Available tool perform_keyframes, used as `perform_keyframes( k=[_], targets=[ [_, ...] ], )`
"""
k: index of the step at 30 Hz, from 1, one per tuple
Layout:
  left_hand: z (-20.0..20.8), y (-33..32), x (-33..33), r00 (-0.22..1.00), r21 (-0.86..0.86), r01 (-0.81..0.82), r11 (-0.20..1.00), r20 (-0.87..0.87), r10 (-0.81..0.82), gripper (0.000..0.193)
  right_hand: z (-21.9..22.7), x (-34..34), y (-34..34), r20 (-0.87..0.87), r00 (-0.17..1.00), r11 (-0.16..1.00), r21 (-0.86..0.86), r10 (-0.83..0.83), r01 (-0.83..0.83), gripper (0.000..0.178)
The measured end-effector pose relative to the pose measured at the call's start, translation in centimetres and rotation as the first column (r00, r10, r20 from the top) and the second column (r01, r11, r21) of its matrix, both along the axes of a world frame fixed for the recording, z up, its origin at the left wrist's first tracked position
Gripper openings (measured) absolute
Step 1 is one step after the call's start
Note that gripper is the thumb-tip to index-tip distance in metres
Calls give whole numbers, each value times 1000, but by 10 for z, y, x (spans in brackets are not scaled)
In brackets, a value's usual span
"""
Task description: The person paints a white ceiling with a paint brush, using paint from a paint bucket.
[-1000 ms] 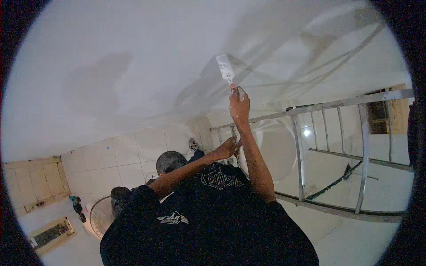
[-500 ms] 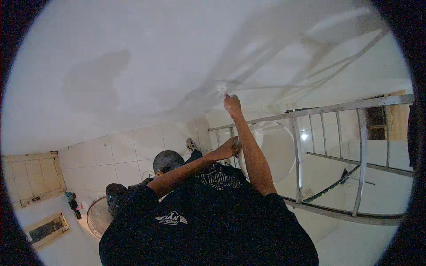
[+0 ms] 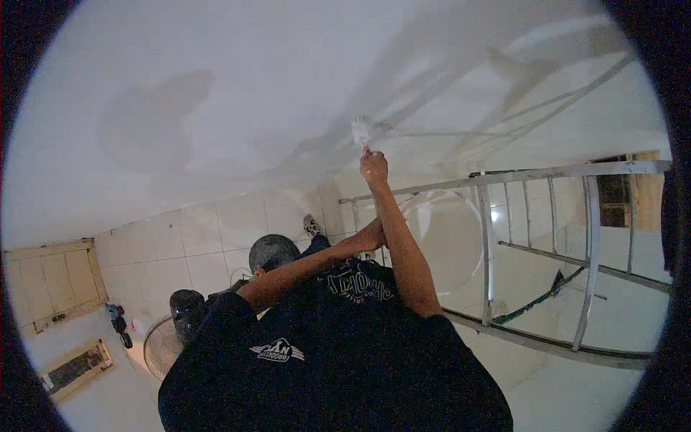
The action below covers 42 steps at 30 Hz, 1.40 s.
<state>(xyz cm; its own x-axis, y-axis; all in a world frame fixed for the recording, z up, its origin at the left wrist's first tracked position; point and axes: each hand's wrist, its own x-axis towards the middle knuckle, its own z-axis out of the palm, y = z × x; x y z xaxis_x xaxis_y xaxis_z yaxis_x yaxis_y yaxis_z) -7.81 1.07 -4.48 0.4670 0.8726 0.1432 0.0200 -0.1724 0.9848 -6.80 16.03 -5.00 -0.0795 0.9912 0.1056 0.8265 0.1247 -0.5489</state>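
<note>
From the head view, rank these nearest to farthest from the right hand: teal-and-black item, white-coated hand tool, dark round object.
1. White-coated hand tool: held in the right hand, against the wall.
2. Dark round object: lower left of that hand.
3. Teal-and-black item: far left, low in the view.

Tool (image 3: 361, 132) whitish; shirt (image 3: 345, 374) black, white-printed; ladder (image 3: 533, 176) silver-grey; shoe (image 3: 311, 226) pale, dark-spotted; tiles (image 3: 204, 234) beige, dark-lined.

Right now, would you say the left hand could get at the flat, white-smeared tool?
Probably not without stretching: the left hand sits back beside the right forearm, while the tool lies beyond the right hand, which grips it.
</note>
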Motion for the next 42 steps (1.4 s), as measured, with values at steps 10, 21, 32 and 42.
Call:
perform_keyframes(
  k=[10, 21, 32, 42],
  targets=[
    [18, -1, -22, 991, -368, 130, 921, 39, -125, 31, 83, -15, 2, -321, 944, 986, -164, -72, 19, 38],
    [19, 1, -5, 994, -370, 111, 923, 45, -102, 21, -67, 29, 21, -268, 963, 999, -31, 17, -27, 26],
    [16, -3, -19, 998, -329, 51, 943, -16, -59, 19, 81, -15, -6, -460, 881, 992, -103, -115, 76, 31],
    [20, 1, -3, 999, -214, -5, 977, -53, -7, 38, -7, -14, 3, 255, 962, 766, 637, -100, -89, 40]
  ],
)
